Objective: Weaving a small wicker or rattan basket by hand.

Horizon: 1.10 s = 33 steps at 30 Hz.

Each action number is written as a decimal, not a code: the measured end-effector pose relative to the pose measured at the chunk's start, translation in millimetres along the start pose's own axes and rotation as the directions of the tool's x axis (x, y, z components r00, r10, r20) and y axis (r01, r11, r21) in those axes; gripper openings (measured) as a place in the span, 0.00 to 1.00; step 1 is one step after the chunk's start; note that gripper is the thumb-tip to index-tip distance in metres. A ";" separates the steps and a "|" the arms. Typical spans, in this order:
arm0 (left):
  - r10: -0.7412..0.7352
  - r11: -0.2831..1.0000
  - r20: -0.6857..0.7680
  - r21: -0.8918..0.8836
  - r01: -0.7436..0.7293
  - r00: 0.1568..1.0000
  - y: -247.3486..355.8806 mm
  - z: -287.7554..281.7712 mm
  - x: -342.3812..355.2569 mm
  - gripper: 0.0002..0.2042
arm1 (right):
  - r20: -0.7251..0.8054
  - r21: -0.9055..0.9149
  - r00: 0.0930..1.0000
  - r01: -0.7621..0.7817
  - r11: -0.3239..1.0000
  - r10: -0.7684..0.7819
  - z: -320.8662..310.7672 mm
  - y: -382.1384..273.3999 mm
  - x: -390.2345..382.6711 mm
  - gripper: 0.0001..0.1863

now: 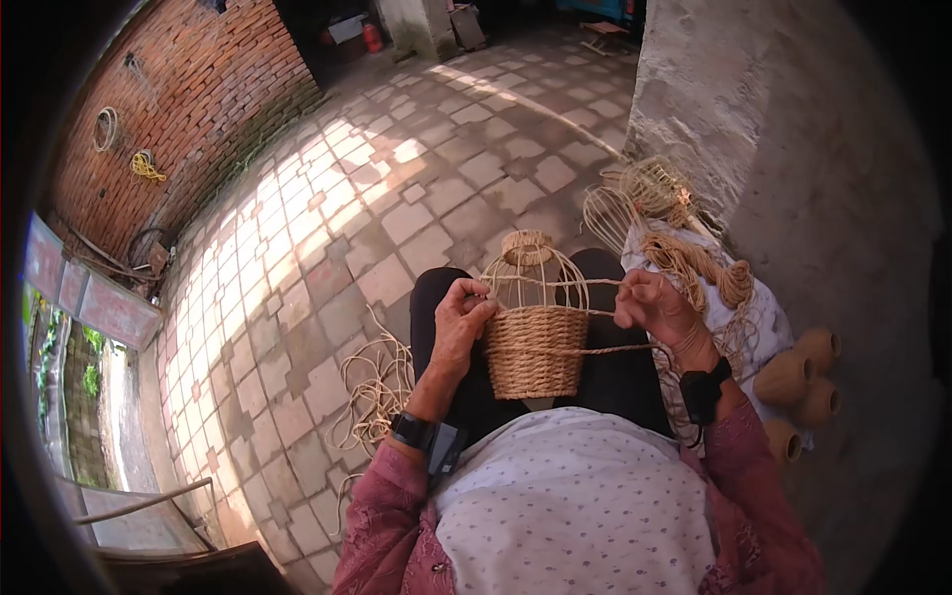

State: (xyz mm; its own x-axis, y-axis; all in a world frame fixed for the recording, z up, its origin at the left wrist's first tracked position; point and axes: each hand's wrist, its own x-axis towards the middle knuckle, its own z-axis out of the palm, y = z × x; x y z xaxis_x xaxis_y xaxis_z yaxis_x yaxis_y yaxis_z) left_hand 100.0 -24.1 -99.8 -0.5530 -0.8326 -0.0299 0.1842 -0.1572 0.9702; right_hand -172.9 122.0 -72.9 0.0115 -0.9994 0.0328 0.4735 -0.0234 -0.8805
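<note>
Between my knees stands a partly woven basket [538,352], its lower body wrapped in tan twisted cord. Above the weave, bare pale ribs curve in to a small cord-wrapped ring [527,241]. My left hand [464,322] is closed at the left side of the ribs, fingers bent against the top edge of the weave. To the right, my right hand [659,309] pinches a cord [601,283] that stretches across to the ribs. Another strand [625,348] runs from the woven body toward my right wrist. What lies under my left fingertips is partly hidden.
Loose cord [372,392] lies tangled on the paving [327,268] at my left. A thick cord hank [694,263] rests on white cloth [769,322] at my right, near open rib frames [650,188]. Several brown hollow vessels [783,378] sit beside it, near a wall [714,99].
</note>
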 end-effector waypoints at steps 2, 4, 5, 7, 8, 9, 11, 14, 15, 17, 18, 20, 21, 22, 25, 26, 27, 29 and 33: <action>0.014 0.999 0.003 0.030 -0.014 1.000 0.6 0.7 -1.2 0.10 | -0.116 -0.385 0.990 -0.124 0.914 0.085 9.2 2.4 -0.3 0.08; -0.036 0.998 -0.021 0.051 0.037 0.999 1.8 3.9 -1.5 0.10 | -0.295 -0.660 0.954 -0.165 0.733 -0.051 17.4 12.1 5.5 0.07; -0.033 0.998 -0.011 0.054 0.034 0.999 2.3 4.7 -1.3 0.10 | -0.383 -0.653 0.906 -0.125 0.747 -0.183 21.3 14.1 7.7 0.09; -0.031 0.999 -0.011 0.043 0.032 0.999 1.6 5.0 -2.3 0.09 | -0.507 -0.128 0.850 0.090 0.988 -0.143 -3.4 21.3 2.9 0.14; -0.030 0.998 -0.001 0.047 0.030 1.000 1.3 3.5 -2.4 0.09 | -0.657 0.151 0.752 0.064 0.987 0.052 -24.1 27.0 6.0 0.19; -0.031 0.998 -0.023 0.054 0.032 0.999 -0.8 -1.4 -3.2 0.08 | -0.691 0.278 0.710 0.089 0.957 0.134 -38.2 27.5 1.7 0.22; -0.027 0.998 -0.032 0.058 0.029 0.999 1.3 2.2 -3.0 0.08 | -0.608 0.397 0.777 0.120 0.910 0.163 -83.8 39.8 -17.6 0.24; 0.479 0.585 -0.054 0.764 -0.272 0.876 28.0 30.2 -9.2 0.10 | -0.606 0.344 0.784 0.110 0.933 0.131 -92.7 41.3 -30.9 0.24; 0.477 0.584 -0.056 0.765 -0.270 0.877 32.4 39.2 -9.3 0.10 | -0.645 0.299 0.755 0.103 0.949 0.121 -82.1 37.4 -32.1 0.24; 0.531 0.453 0.238 0.732 -0.509 0.813 36.4 56.4 -4.7 0.08 | -0.686 0.239 0.726 0.167 0.957 0.044 -68.4 28.7 -33.1 0.22; 0.418 0.498 0.257 0.737 -0.457 0.871 34.9 64.4 -2.0 0.08 | -0.701 0.209 0.711 0.129 0.969 0.057 -66.3 25.3 -34.0 0.22; 0.293 0.514 0.312 0.746 -0.424 0.904 39.6 74.6 7.1 0.09 | -0.717 0.181 0.694 0.094 0.979 0.066 -65.1 23.0 -32.3 0.22; 0.158 0.530 0.357 0.756 -0.384 0.921 41.8 79.7 10.7 0.09 | -0.614 0.246 0.783 0.069 0.967 0.101 -64.7 23.1 -32.6 0.23; 0.119 0.503 0.394 0.767 -0.397 0.912 37.4 80.5 16.2 0.10 | -0.498 0.307 0.857 0.035 0.951 0.129 -63.6 23.7 -32.0 0.24; -0.061 0.677 0.380 0.695 -0.241 0.923 18.0 73.6 30.5 0.11 | -0.255 0.335 0.961 -0.014 0.942 0.106 -32.7 28.1 -20.7 0.25; -0.065 0.675 0.380 0.698 -0.239 0.923 23.1 74.8 28.3 0.11 | -0.217 0.285 0.974 -0.005 0.958 0.069 -11.8 20.7 -15.8 0.23; -0.134 0.757 0.298 0.647 -0.097 0.945 33.8 78.7 23.2 0.10 | -0.178 0.234 0.984 0.012 0.972 0.031 1.5 16.8 -12.6 0.20; -0.214 0.815 0.221 0.577 0.049 0.952 40.1 74.4 20.4 0.09 | -0.137 0.267 0.990 0.044 0.963 -0.007 4.7 22.1 -0.1 0.16; -0.212 0.944 0.212 0.295 0.145 0.954 35.6 47.4 13.0 0.09 | -0.250 0.050 0.968 0.046 0.998 -0.033 14.8 32.0 16.1 0.13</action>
State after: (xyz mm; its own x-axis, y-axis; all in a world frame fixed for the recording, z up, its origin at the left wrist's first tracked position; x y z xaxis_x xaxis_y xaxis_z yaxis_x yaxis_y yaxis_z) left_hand 60.9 -15.4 -54.2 -0.7386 -0.6486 -0.1839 -0.1458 -0.1126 0.9829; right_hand -144.5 105.6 -93.6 -0.2241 -0.9729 -0.0576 0.5167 -0.0685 -0.8534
